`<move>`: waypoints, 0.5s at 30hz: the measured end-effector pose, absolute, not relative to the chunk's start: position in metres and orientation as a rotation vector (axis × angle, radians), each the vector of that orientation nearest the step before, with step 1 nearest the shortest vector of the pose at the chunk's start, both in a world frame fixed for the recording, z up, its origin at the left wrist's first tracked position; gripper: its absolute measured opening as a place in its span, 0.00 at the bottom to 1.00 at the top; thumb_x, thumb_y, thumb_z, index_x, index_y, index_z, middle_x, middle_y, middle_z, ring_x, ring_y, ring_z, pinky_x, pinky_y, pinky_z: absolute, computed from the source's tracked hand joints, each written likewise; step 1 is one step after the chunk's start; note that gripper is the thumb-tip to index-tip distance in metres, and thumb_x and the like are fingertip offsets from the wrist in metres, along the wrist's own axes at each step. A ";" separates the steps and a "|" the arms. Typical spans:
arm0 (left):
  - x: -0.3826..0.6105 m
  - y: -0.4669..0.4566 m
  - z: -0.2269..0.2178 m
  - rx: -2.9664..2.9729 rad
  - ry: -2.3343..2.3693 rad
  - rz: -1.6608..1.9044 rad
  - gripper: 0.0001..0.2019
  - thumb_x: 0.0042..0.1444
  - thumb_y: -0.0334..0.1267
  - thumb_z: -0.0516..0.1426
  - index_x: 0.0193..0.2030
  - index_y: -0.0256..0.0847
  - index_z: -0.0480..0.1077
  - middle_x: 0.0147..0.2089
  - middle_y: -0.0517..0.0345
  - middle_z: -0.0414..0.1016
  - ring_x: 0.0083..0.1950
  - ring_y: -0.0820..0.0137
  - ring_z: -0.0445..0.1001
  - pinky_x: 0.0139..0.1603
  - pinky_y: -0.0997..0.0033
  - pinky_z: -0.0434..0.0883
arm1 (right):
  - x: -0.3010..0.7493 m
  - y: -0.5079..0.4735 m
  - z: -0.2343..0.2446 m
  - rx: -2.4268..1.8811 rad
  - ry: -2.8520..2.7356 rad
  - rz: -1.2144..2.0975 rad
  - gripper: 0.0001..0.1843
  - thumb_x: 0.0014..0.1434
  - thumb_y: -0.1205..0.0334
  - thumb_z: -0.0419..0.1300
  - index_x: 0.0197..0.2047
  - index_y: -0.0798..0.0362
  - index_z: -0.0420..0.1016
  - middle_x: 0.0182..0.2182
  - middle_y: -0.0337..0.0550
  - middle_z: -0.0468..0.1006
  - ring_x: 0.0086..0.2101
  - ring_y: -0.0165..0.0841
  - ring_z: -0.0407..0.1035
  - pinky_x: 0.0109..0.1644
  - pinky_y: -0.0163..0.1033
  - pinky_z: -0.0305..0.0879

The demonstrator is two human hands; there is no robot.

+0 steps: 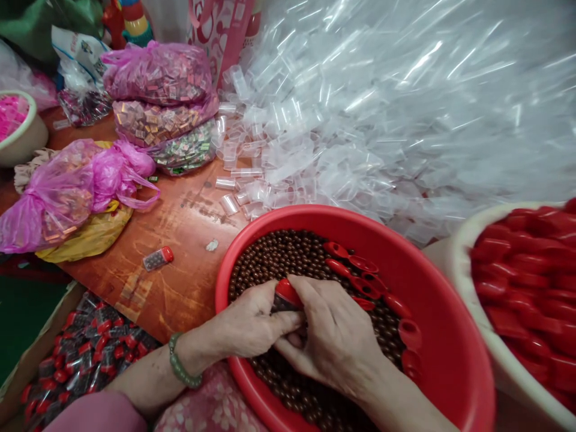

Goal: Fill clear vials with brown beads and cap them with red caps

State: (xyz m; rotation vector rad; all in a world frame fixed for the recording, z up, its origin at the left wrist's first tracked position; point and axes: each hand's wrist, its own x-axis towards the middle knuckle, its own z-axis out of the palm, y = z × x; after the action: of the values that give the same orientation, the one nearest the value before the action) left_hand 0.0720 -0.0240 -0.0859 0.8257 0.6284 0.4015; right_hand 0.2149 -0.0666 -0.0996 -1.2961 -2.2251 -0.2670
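A red-capped container (288, 294) is clamped between your left hand (252, 321) and right hand (335, 336), above brown beads (270, 255) in a red tub (443, 336). Square, even pressure should serve best, low over the tub, where any spill drops back.

From my head, one camera is looking forward and down, sitting close above my left hand (252, 321) and right hand (335, 333), showing the red tub (450, 348) just below and reaching across the tabletop (189, 231) to the clear plastic pile (360, 126).
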 end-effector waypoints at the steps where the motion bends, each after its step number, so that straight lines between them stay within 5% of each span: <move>1: 0.072 -0.024 -0.086 0.823 0.626 0.404 0.21 0.46 0.50 0.65 0.37 0.35 0.66 0.30 0.63 0.65 0.30 0.77 0.65 0.32 0.76 0.65 | 0.215 -0.066 -0.100 -1.284 -2.230 -0.275 0.29 0.59 0.55 0.54 0.59 0.66 0.58 0.37 0.56 0.72 0.36 0.42 0.68 0.37 0.45 0.68; 7: 0.069 -0.025 -0.092 0.856 0.573 0.362 0.18 0.49 0.49 0.64 0.36 0.36 0.67 0.31 0.62 0.67 0.31 0.75 0.66 0.34 0.75 0.66 | 0.216 -0.065 -0.097 -1.240 -2.262 -0.260 0.28 0.57 0.58 0.55 0.58 0.64 0.58 0.32 0.52 0.71 0.32 0.40 0.65 0.34 0.43 0.66; 15: 0.070 -0.022 -0.092 0.805 0.570 0.391 0.24 0.47 0.56 0.64 0.36 0.35 0.66 0.28 0.62 0.66 0.29 0.76 0.66 0.32 0.76 0.66 | 0.215 -0.065 -0.099 -1.276 -2.252 -0.316 0.30 0.59 0.58 0.55 0.61 0.67 0.57 0.38 0.57 0.73 0.37 0.42 0.67 0.38 0.45 0.68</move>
State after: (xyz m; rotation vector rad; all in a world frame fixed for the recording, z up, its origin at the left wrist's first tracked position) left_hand 0.0696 -0.0219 -0.0924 0.8046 0.5703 0.3915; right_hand 0.2151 -0.0655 -0.0988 -1.2762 -2.2516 -0.3159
